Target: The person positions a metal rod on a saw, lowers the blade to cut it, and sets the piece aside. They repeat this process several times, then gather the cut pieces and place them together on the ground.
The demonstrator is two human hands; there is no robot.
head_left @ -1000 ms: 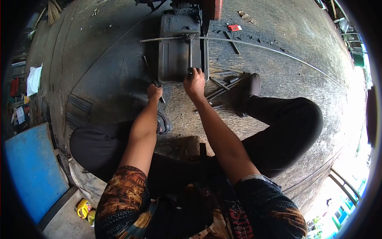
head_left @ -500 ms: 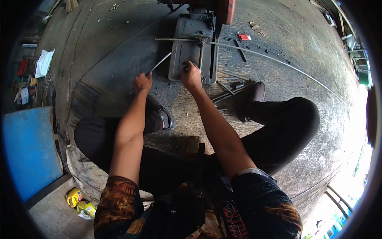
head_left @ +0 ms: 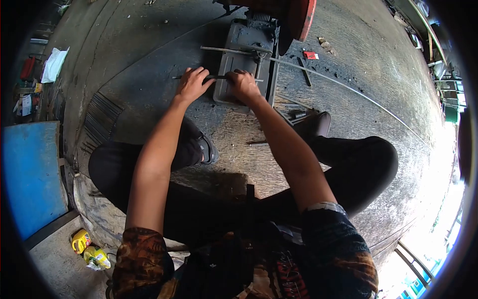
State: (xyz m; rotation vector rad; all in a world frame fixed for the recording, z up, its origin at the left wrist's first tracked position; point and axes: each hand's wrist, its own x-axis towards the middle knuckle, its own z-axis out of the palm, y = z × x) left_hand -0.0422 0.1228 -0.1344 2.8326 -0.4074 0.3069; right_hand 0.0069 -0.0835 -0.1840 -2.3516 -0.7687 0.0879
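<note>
A thin metal rod (head_left: 217,77) lies level across both hands, over the grey base plate of a cut-off saw (head_left: 224,65). My left hand (head_left: 191,85) is closed round its left part, and a short tip sticks out beyond the fingers. My right hand (head_left: 244,85) grips it farther right, with the pale end showing past the knuckles. The stretch between the hands looks dark. Behind them, a long rod (head_left: 338,77) passes through the saw's clamp (head_left: 259,56) and runs far to the right. The undersides of my fingers are hidden.
A red wheel guard (head_left: 307,20) rises at the back. Cut rods (head_left: 102,117) lie in a row at left; a socket-like metal piece (head_left: 298,115) lies near my right shoe (head_left: 318,124). A red packet (head_left: 310,55) and a dark flat bar (head_left: 304,72) lie right of the saw.
My left hand has moved up and right, turning the rod from a slant to level. My right hand has risen slightly and now grips the rod too. The view has shifted a little.
</note>
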